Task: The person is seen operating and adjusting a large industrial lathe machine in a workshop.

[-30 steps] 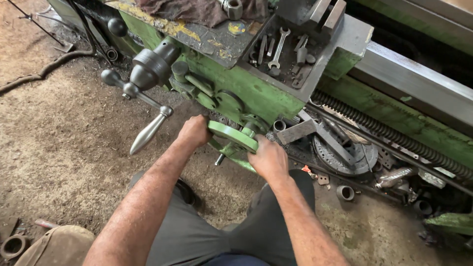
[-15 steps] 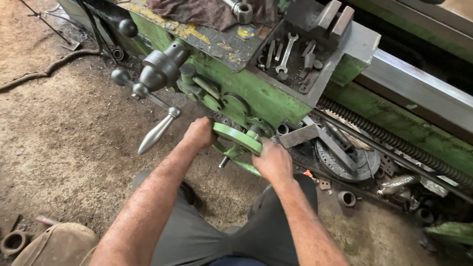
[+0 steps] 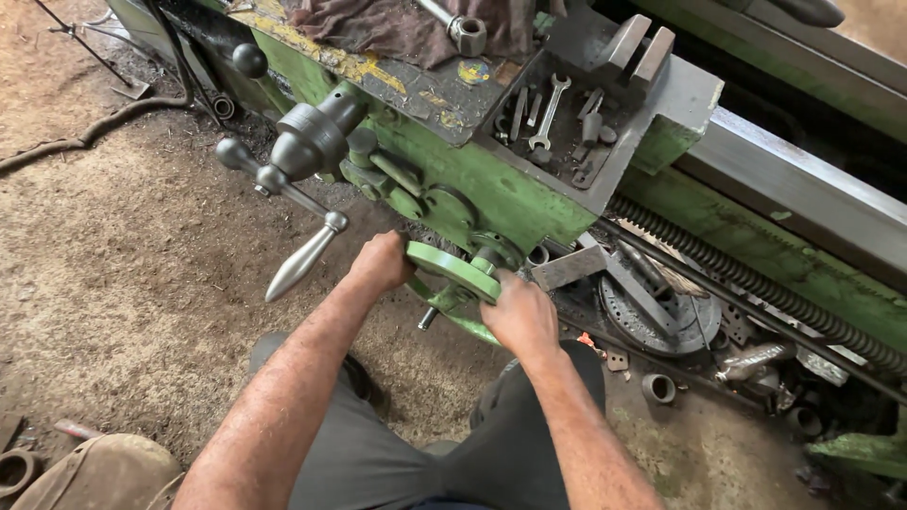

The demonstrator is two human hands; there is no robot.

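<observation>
Head view: both hands clamped on the green handwheel [image 3: 452,271], which sits on the front of the green lathe carriage [image 3: 491,194]. Left hand [image 3: 382,262] closed around the wheel's left rim, right hand [image 3: 518,312] closed around its right rim. Small peg handle [image 3: 428,318] hangs just below the wheel, between the hands, untouched. Long steel lever [image 3: 300,262] angles down left of the wheel, near the left hand but apart. Wrench [image 3: 547,112] lies in the tray above the wheel. Round toothed plate [image 3: 652,316] on the floor right of the wheel, beside the threaded screw shaft [image 3: 756,283].
</observation>
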